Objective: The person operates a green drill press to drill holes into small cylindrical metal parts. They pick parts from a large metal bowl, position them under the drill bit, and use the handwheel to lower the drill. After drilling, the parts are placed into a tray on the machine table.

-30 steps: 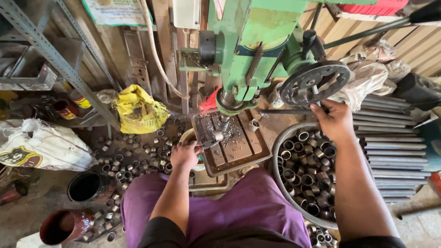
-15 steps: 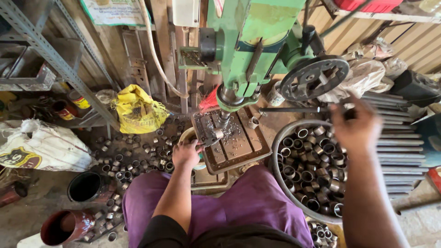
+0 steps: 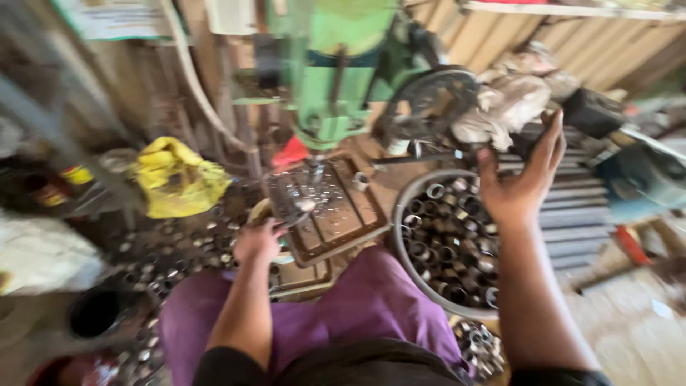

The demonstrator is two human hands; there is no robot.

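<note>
A worker seated at a green drill press [image 3: 325, 78] is holding the left hand [image 3: 259, 240] closed at the near-left edge of the slotted metal work table [image 3: 325, 207], where a small metal ring [image 3: 306, 205] is lying at about one o'clock from it, under the spindle; whether the fingers are gripping anything cannot be told through the blur. The right hand [image 3: 518, 182] is hovering open and empty above the basin of metal rings [image 3: 446, 239], with the spoked feed wheel [image 3: 429, 107] standing at about eleven o'clock from it, nearer this hand.

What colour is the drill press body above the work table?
Green, clearest in the head view: the drill press stands above the work table.
</note>
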